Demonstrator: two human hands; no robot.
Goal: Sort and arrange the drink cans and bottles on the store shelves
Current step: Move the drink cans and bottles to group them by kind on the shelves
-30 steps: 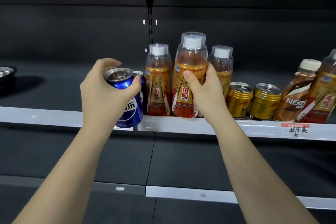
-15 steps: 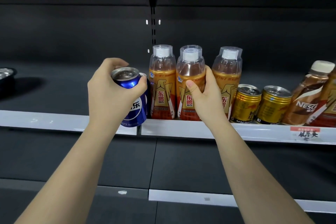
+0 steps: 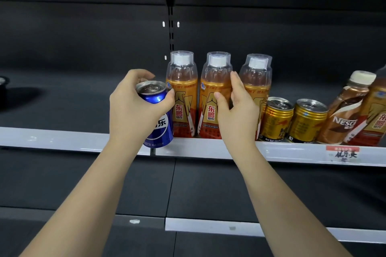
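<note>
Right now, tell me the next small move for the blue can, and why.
Probably set the blue can down on the shelf just left of the orange bottles. The left hand holds it at the shelf edge, and that spot looks bare; the right hand is open beside the middle bottle.

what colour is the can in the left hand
Blue, with a silver top; the can in the left hand shows in the head view.

Both bare forearms extended forward and upward, roughly parallel. Left hand (image 3: 135, 108) curled, fingers wrapped from behind, thumb pressed across front; hand raised, knuckles turned toward camera. Right hand (image 3: 236, 115) held loosely spread, fingers nearly straight and pointed up, thumb set apart from fingers.
</note>
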